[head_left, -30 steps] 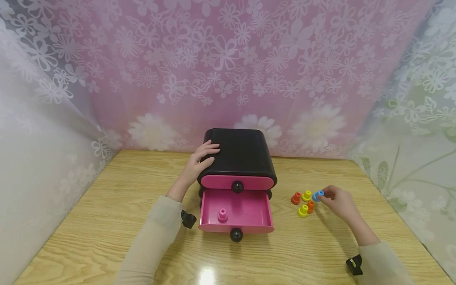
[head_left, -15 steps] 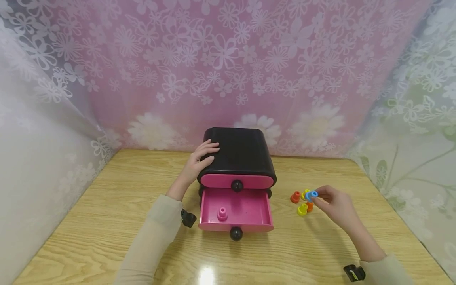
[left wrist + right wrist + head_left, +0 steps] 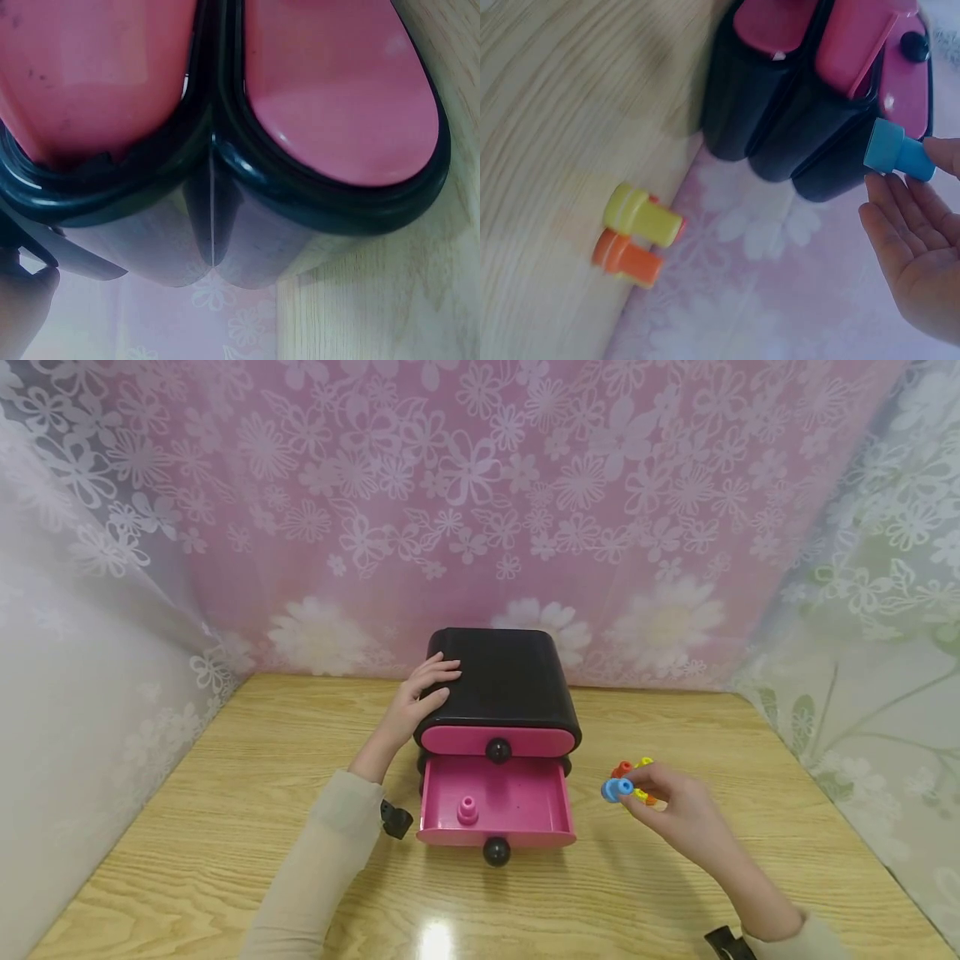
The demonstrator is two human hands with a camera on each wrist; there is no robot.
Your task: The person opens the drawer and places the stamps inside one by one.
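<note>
The right hand (image 3: 678, 810) pinches a small blue peg (image 3: 617, 789) by its narrow stem between thumb and fingertips (image 3: 900, 202), its wider flanged end pointing left toward the open drawer (image 3: 555, 810), while the left hand (image 3: 420, 702) lies with relaxed fingers spread on the top left edge of the black drawer chest (image 3: 502, 681), steadying it. The blue peg is off the tabletop (image 3: 225, 827), in the air just right of the drawer's right wall and near the other loose pegs. It looks like hard moulded plastic, light and stiff, smooth enough to slip or swivel in a fingertip pinch, so I judge the stem just behind the flange the best place to hold (the flange gives the fingers a stop to bear against). It seems in no way fragile, though a round piece like this would probably roll if dropped on its side. A pink peg (image 3: 468, 811) stands upright on its broad end inside the drawer, left of centre. Behind the right hand lie a red peg (image 3: 621, 768), a yellow peg (image 3: 641, 214) and an orange peg (image 3: 626, 259), the last two touching and on their sides in the right wrist view. The upper drawer (image 3: 497, 741) is closed, its black knob (image 3: 497, 750) facing the near side.
</note>
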